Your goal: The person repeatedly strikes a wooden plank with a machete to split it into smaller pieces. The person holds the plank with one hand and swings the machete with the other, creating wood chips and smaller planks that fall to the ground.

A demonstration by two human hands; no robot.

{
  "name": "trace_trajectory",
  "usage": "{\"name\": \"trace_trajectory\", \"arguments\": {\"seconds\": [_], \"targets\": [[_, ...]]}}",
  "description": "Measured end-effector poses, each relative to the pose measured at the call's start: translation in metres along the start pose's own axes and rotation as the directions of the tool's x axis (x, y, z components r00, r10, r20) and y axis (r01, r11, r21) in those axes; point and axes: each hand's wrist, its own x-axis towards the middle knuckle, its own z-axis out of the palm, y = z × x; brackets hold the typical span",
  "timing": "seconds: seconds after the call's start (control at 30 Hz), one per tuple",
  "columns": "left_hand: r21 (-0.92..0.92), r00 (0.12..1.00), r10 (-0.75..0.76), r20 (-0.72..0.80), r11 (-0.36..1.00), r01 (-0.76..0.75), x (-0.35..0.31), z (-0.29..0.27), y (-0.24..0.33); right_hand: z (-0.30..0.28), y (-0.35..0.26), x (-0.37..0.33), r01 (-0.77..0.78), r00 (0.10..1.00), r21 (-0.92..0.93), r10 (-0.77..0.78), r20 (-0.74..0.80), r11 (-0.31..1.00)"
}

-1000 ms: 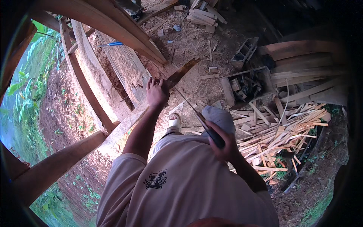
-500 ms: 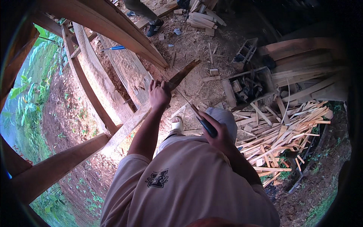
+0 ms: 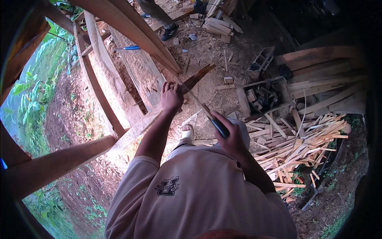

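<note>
My left hand (image 3: 172, 98) is closed over a long wooden board (image 3: 135, 127), its fingers curled over the board near the far end. That end is dark and splintered and points away to the right. In my right hand (image 3: 231, 139) is a handsaw (image 3: 220, 126), gripped by its dark handle. Its thin blade, seen nearly edge-on, reaches forward and left to the board just right of my left hand. The teeth cannot be made out, and the blade's tip blends into the board.
Curved beams (image 3: 131, 32) stand at the left, above sawdust-covered planks. A blue-handled tool (image 3: 131, 48) lies among them. At right are a wooden crate (image 3: 242, 101) of dark items and a heap of offcuts (image 3: 298, 155). Another person's leg (image 3: 159, 14) shows at the top.
My right hand has pushed the saw slightly forward, toward the board. The left hand keeps its hold on the board. The whole view has shifted a little.
</note>
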Motion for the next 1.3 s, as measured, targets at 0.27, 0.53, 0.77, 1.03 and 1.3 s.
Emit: {"name": "trace_trajectory", "arguments": {"seconds": [0.27, 0.53, 0.77, 1.03, 1.3], "targets": [[0.057, 1.0, 0.006, -0.005, 0.998, -0.005, -0.015, 0.01, 0.0, 0.021, 0.003, 0.013, -0.137, 0.99, -0.027, 0.137, -0.013, 0.99], [0.073, 0.986, 0.137, 0.097, 0.987, -0.144, -0.029, 0.019, 0.004, 0.028, 0.032, -0.038, -0.22, 0.969, 0.022, 0.221, -0.108, 0.975], [0.014, 0.948, 0.283, 0.147, 0.958, -0.288, -0.021, 0.003, -0.007, 0.023, 0.042, -0.044, -0.224, 0.973, 0.191, 0.23, -0.012, 0.956], [0.018, 0.945, 0.195, 0.262, 0.978, -0.207, -0.016, -0.003, -0.002, 0.014, 0.027, -0.052, -0.214, 0.964, -0.045, 0.203, -0.174, 0.976], [-0.032, 0.961, 0.194, 0.199, 0.981, -0.191, -0.02, 0.004, -0.004, -0.037, -0.042, -0.102, -0.214, 0.977, -0.338, 0.194, -0.093, 0.916]]}}
